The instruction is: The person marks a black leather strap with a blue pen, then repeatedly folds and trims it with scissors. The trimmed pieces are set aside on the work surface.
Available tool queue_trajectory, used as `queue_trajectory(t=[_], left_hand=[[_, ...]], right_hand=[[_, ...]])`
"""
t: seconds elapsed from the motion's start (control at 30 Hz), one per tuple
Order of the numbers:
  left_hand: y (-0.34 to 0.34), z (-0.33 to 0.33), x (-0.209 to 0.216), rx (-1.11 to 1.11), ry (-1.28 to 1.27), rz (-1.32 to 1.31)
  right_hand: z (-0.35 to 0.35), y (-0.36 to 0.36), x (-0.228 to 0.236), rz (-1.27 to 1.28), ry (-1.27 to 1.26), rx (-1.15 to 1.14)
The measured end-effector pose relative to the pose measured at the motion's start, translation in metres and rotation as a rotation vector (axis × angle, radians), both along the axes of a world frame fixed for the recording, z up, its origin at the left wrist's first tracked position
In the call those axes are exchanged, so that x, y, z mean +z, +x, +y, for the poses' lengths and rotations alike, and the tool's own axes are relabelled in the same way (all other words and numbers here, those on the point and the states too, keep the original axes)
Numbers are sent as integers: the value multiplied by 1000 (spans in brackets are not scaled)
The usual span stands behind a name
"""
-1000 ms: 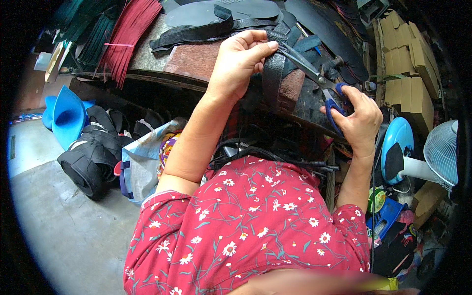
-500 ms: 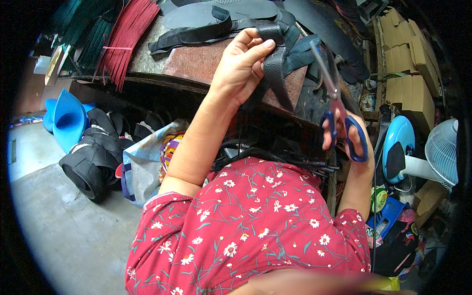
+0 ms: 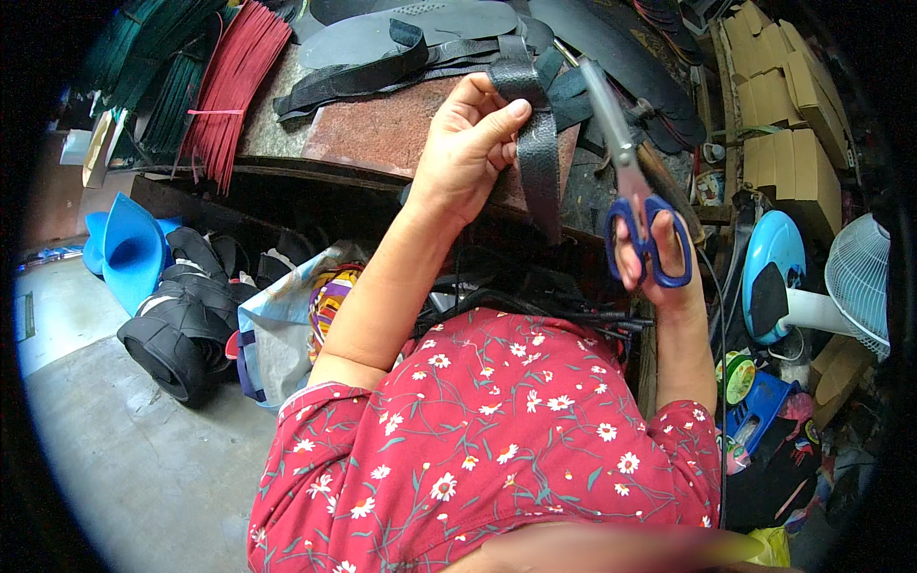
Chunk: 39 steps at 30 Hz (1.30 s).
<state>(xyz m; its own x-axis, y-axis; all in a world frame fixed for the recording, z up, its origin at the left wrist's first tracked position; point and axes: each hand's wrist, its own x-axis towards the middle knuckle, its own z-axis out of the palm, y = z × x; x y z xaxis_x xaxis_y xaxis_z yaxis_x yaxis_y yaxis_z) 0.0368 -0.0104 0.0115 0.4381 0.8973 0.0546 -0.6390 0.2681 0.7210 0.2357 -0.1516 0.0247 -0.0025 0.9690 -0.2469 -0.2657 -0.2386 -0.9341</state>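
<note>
A black textured strap (image 3: 541, 158) is pinched between the thumb and fingers of my left hand (image 3: 468, 148), above the bench's front edge. One end of it hangs down, and its upper part bends back over the bench. In my right hand (image 3: 673, 272) are scissors with blue handles (image 3: 651, 241), my fingers through the loops. Their blades point up and away, close together, just right of the strap and apart from it. Behind my left hand lie more black straps (image 3: 353, 74) and a dark grey sole-shaped piece (image 3: 411, 40).
A reddish slab (image 3: 358, 134) lies on the bench. Bundled red strips (image 3: 229, 95) and dark green strips (image 3: 124, 57) are at the far left. Black rolls (image 3: 177, 334) and a cloth bag (image 3: 282, 334) sit below left. Cardboard boxes (image 3: 793, 181) and a white fan (image 3: 855, 282) stand right.
The scissors have shifted a little left and toward me, and their blades look less blurred. The strap's loose end hangs straighter down. My left hand still pinches it.
</note>
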Motion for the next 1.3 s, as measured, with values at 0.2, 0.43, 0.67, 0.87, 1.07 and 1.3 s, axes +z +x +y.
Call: queue_trajectory(t=[0.2,0.43,0.67,0.87,1.07,1.3], left_hand=[[4,-3,5,3,-53,-76],[4,-1,1,104,48,-2],[12,-26,6,-40,99,77],[10,-20,7,-10,21,120],[-2,-7,12,58,85,277],[9,-21,14,-25,223,358]], right_hand=[[9,6,4,-61,98,153],[8,6,6,-47,34,306],[36,-12,16,-167,235,-72],[41,-28,22,-250,178,-2],[50,-29,22,-242,162,20],[75,-27,31,-511,434,-217]])
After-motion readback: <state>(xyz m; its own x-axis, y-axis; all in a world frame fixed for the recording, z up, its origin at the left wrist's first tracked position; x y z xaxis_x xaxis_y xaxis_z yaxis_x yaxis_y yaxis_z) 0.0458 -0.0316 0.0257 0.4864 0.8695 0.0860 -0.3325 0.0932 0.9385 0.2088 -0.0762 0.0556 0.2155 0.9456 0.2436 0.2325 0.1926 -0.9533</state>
